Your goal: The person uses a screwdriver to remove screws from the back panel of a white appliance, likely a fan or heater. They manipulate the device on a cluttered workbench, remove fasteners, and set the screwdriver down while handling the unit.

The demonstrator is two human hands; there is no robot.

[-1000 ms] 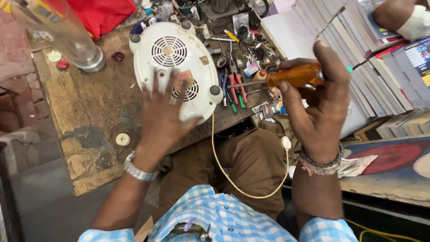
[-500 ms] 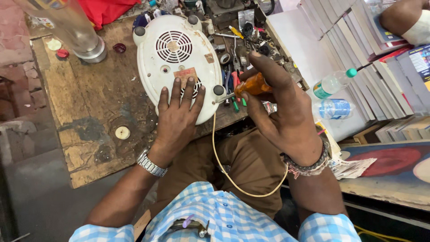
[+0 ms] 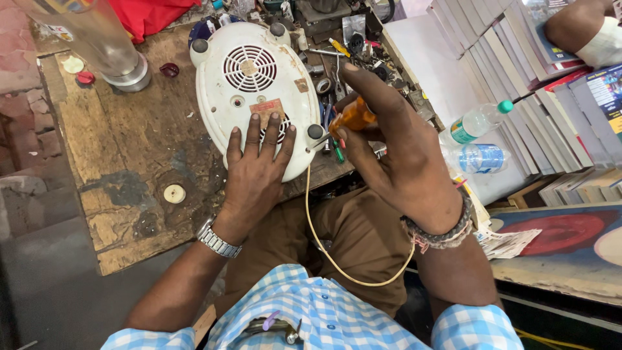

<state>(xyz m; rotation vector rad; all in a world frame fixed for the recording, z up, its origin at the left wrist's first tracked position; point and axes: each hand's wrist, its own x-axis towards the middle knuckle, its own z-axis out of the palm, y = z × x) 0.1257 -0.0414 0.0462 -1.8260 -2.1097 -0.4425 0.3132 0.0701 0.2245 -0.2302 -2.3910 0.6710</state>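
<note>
Two hands: left hand (image 3: 254, 170) spread flat on white appliance (image 3: 253, 91); right hand (image 3: 398, 152) gripping orange-handled screwdriver (image 3: 352, 118).

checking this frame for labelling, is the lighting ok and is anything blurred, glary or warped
Head view: soft even daylight, only faint shadows under the left hand on the white appliance base; no harsh glare; right hand and orange-handled screwdriver sharp; the clear jar at the top-left corner stretched by wide-angle distortion.
</note>
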